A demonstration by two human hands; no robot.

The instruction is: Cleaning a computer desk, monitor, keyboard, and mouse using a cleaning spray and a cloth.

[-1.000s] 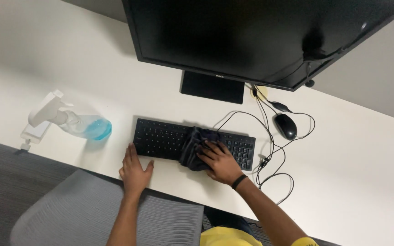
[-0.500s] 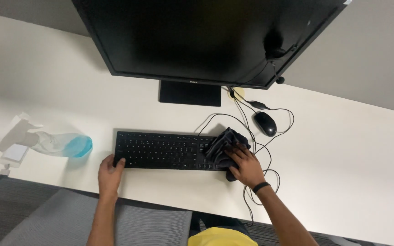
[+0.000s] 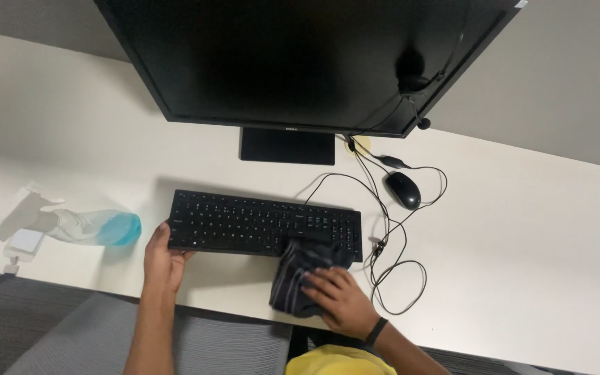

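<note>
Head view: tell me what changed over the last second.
The right hand slid the dark striped cloth from the middle of the black keyboard to its right end, then off the front edge onto the white desk. The left hand stayed at the keyboard's left end; the spray bottle lay untouched.

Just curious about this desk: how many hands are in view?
2. The left hand grips the black keyboard's left end; the right hand presses a dark cloth at the desk's near edge.
</note>
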